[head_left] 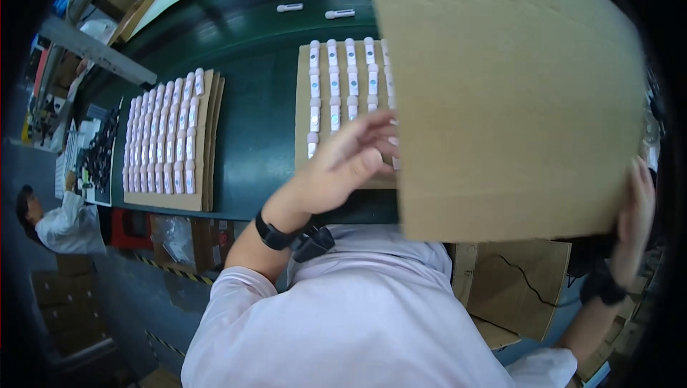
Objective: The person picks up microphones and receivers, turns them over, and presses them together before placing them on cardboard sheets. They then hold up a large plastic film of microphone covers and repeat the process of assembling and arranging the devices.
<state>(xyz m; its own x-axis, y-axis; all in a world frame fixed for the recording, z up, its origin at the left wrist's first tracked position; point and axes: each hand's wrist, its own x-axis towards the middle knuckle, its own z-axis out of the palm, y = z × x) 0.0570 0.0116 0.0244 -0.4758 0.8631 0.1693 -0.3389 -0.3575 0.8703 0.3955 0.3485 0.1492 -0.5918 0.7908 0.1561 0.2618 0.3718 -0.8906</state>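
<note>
A large brown cardboard sheet is held up on the right, its surface filling much of the view. At its right edge my right hand grips the board, fingers along the rim and partly blurred. My left hand is by the sheet's left edge, fingers apart and curved; whether the fingertips touch the edge I cannot tell. Beneath my left hand, rows of small white devices with pinkish rounded caps lie on another cardboard, partly covered from view by the raised sheet.
On the green conveyor belt, a stack of cardboards at left carries more rows of the devices. Two loose devices lie at the far side. A metal frame stands at far left, with a person in white beyond. Cardboard boxes sit below right.
</note>
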